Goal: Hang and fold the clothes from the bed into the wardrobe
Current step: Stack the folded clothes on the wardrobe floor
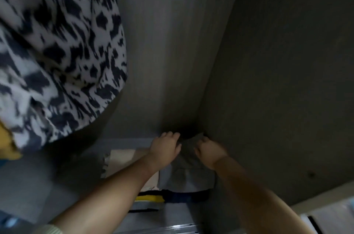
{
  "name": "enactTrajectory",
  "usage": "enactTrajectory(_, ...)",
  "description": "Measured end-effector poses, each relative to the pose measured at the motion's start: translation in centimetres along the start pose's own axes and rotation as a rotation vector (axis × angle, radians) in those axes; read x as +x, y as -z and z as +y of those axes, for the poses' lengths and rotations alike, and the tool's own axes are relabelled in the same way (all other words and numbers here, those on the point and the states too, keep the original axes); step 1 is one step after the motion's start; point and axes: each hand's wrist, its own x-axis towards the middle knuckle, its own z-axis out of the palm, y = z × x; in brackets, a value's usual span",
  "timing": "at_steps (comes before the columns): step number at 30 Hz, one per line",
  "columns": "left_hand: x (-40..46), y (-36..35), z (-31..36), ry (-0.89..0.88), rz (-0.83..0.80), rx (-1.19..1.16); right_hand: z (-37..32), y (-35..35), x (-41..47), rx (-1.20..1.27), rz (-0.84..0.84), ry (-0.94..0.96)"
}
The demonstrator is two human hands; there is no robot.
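From the head camera, looking down into a dim grey wardrobe, both bare forearms reach in toward the back right corner of its shelf. A folded grey cloth garment lies there, close against the right side wall and running back into the dark corner.

The left hand lies palm down on the left rear part of this grey garment. Its fingers are bent a little at the knuckles and lie close together on the cloth; whether they grip a fold cannot be told in the blur.

The right hand rests on the right rear part of the same garment, just beside the side wall. Its fingers are curled down into the cloth, and they seem to pinch its far edge, though the shadow hides the tips.

Just left of the grey garment, touching it, lies a folded cream-coloured garment. In front of both sits a folded piece with yellow and dark navy bands.

At upper left a white fabric garment with black blotched print hangs down, its hem above the shelf. A mustard-yellow cloth shows at the left edge beneath it.
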Motion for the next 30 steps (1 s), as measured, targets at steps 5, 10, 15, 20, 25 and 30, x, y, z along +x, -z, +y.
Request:
enactTrajectory(5,-1.0,11.8,3.7,-0.017,0.086,-0.011,-0.8,11.1,-4.3,0.011,0.112,-0.032)
enactTrajectory(10,-2.7,21.3,6.2,-0.012,0.099,-0.030,-2.6,20.1,-9.1,0.019,0.245,-0.016)
enactTrajectory(15,-6.3,28.2,8.5,-0.119,0.072,-0.019,-4.5,26.3,-15.2,0.033,0.293,-0.027)
enactTrajectory(20,-10.2,30.4,12.3,-0.200,0.003,-0.002,-4.4,27.1,-21.4,0.049,0.235,-0.077)
enactTrajectory(25,-14.1,29.7,17.7,-0.343,-0.112,-0.021,-1.8,24.9,-28.3,0.054,0.244,-0.178)
enactTrajectory(30,-15.9,27.8,25.7,-0.497,-0.122,0.034,3.6,22.7,-35.8,0.090,0.231,-0.316)
